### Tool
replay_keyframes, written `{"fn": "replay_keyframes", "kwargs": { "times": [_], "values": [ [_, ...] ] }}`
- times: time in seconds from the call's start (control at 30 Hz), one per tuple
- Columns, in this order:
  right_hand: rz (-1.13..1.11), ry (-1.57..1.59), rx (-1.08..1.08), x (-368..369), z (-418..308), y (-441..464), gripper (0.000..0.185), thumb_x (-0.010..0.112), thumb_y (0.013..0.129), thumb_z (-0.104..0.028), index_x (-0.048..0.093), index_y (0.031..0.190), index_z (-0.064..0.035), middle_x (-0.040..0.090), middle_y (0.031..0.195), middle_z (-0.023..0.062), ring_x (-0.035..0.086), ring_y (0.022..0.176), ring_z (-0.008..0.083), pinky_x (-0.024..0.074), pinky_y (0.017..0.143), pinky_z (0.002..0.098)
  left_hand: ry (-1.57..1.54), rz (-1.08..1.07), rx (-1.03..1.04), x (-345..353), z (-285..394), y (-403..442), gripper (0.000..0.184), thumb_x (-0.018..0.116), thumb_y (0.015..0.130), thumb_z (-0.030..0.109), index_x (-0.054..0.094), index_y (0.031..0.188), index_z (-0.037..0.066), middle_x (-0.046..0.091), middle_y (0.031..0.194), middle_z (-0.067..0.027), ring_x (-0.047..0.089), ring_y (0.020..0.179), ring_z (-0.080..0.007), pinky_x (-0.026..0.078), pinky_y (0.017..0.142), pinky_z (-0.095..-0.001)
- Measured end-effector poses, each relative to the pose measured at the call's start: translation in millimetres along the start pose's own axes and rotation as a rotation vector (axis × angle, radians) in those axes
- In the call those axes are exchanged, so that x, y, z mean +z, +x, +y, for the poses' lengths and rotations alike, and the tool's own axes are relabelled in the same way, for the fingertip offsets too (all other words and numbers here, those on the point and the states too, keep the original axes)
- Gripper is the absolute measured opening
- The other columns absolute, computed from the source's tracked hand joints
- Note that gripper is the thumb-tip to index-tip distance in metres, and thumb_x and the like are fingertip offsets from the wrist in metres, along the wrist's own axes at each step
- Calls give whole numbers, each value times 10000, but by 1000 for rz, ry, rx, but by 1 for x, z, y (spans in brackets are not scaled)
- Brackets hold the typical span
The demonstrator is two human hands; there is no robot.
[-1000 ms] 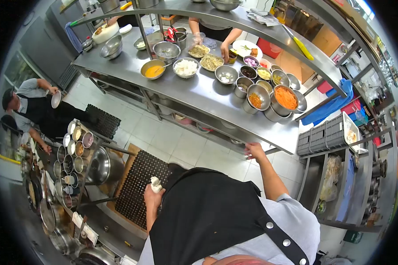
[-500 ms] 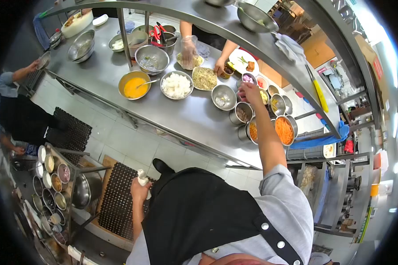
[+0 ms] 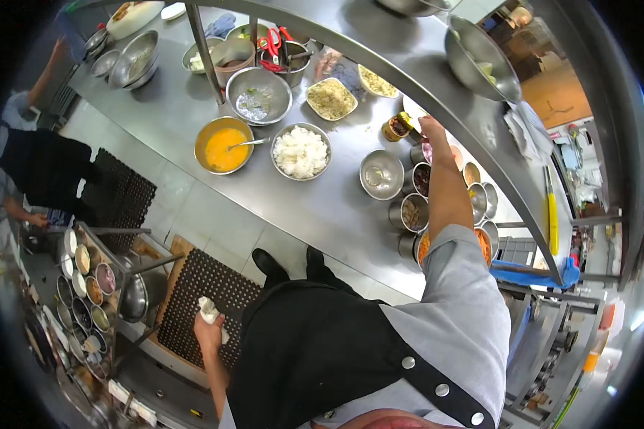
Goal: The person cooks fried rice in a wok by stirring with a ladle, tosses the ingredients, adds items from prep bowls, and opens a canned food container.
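My left hand [image 3: 209, 330] hangs low beside my apron, closed around a crumpled white cloth [image 3: 207, 310]. Stretched across the steel counter, my right hand [image 3: 432, 129] is at the edge of a white plate [image 3: 412, 109]; the shelf rail and the hand itself hide its fingertips, so its grip is unclear. A small jar of dark contents [image 3: 394, 129] stands just left of it. Below my forearm are steel containers, one with brown pieces [image 3: 412, 213] and one with shredded carrot [image 3: 423, 247]. A nearly empty steel bowl [image 3: 381, 175] sits left of them.
A bowl of white rice [image 3: 300, 151], beaten egg with a spoon [image 3: 225, 148] and a tray of pale shredded food [image 3: 331, 99] stand on the counter. The overhead shelf [image 3: 379, 43] crosses above. A co-worker's gloved hand [image 3: 327, 63] shows behind; another person [image 3: 39, 168] stands left.
My right hand has moved from above the small containers farther across to the plate's edge. The co-worker's hand has left the jar. My view has shifted; my left hand still holds the cloth.
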State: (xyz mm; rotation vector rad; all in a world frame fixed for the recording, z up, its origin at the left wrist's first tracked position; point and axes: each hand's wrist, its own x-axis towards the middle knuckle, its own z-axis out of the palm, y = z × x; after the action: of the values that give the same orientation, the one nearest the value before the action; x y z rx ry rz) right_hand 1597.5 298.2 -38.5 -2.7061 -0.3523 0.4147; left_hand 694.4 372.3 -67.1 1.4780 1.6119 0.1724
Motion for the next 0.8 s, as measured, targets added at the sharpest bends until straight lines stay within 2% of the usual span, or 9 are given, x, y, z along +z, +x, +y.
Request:
{"fn": "replay_keyframes", "kwargs": {
  "times": [0.07, 0.1, 0.13, 0.2, 0.23, 0.43, 0.5, 0.67, 0.8],
  "values": [
    [-10, -225, 43, -4, -23, -2, 367, 571, 948, -321, 663, 1268, -168, 694, 1105, 67, 678, 729, 172, 576, 590, 332, 4, 39, -109, 15, -15, -27, 434, 816, 747, 103, 644, 1125, -24, 698, 1069, -185, 683, 995, -321, 516, 886, -411],
    [-98, -318, 62, -13, -44, -20, 410, 565, 935, -280, 653, 1325, -188, 692, 1166, 84, 675, 685, 174, 571, 581, 316, 90, 63, -134, 22, -23, -39, 443, 822, 745, 113, 644, 1130, -18, 705, 1071, -184, 688, 1001, -327, 519, 888, -410],
    [-111, -326, 46, -11, -47, -27, 410, 565, 935, -280, 653, 1325, -188, 692, 1166, 84, 675, 685, 174, 571, 581, 316, 84, 73, -153, 29, -18, -51, 443, 822, 745, 113, 644, 1130, -18, 705, 1071, -184, 688, 1001, -327, 519, 888, -410],
    [-32, -200, -4, -6, -51, -29, 436, 556, 924, -240, 642, 1349, -203, 713, 1120, 60, 657, 598, 184, 561, 552, 308, 139, 68, -185, 43, -1, -73, 457, 831, 743, 122, 643, 1138, -12, 705, 1075, -189, 691, 996, -342, 521, 888, -417],
    [-28, -160, -104, 4, -36, -5, 312, 581, 905, -217, 671, 1198, -157, 707, 954, 58, 588, 492, 176, 489, 467, 296, 46, 86, -160, 56, -14, -78, 454, 843, 739, 134, 645, 1122, -9, 706, 1076, -195, 690, 993, -355, 523, 884, -423],
    [-164, 75, -159, 17, -26, 17, 225, 599, 890, -204, 640, 1106, -153, 667, 873, 43, 569, 498, 162, 443, 445, 285, 26, 129, -54, 109, 3, -97, 443, 845, 727, 144, 647, 1093, -8, 690, 1058, -206, 673, 991, -383, 516, 881, -441],
    [-269, 194, -136, 20, -20, 14, 197, 605, 886, -199, 630, 1075, -152, 654, 846, 38, 563, 500, 157, 428, 438, 281, 60, 131, -26, 115, 36, -104, 444, 837, 733, 147, 650, 1103, -13, 686, 1065, -204, 671, 997, -377, 512, 896, -435],
    [-577, 480, -59, 17, -11, 4, 132, 621, 873, -188, 604, 998, -149, 621, 778, 25, 547, 506, 144, 389, 420, 272, -12, 180, -16, 132, 46, -115, 452, 833, 735, 142, 650, 1118, -14, 689, 1087, -199, 676, 1003, -355, 513, 912, -416],
    [-529, 690, 73, 36, -8, 1, 136, 648, 853, -161, 533, 926, -167, 536, 733, -7, 549, 592, 118, 361, 466, 265, -8, 166, -13, 129, 55, -128, 441, 826, 743, 144, 651, 1119, -6, 701, 1087, -195, 687, 999, -337, 520, 895, -403]
  ]
}}
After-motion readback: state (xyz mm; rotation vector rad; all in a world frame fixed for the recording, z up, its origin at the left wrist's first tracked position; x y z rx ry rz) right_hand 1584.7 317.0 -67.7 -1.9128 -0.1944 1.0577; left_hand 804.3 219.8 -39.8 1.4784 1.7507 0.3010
